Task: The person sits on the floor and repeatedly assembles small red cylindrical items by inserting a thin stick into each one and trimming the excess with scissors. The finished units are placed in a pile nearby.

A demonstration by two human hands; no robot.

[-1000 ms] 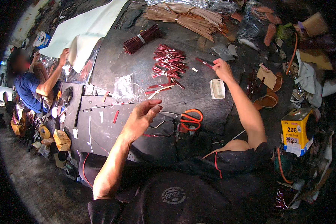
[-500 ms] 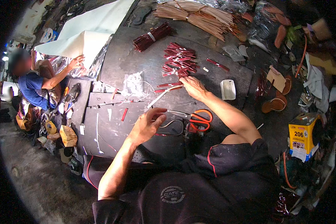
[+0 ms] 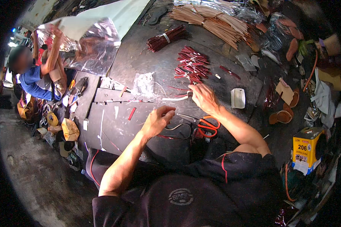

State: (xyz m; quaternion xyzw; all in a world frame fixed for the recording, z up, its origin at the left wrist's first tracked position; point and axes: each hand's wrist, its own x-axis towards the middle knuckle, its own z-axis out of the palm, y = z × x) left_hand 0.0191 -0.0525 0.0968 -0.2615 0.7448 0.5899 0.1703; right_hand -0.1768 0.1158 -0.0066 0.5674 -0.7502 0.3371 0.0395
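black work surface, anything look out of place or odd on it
Two things look slightly stray: a dark red strip lies alone to the right of the pile of red strips, and a short red piece lies alone left of the left hand. Both seem odd because most similar strips are heaped together.

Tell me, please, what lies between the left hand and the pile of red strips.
A white strip shows there in the head view, with red strands nearer the pile.

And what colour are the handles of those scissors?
The scissor handles are orange, best seen in the head view.
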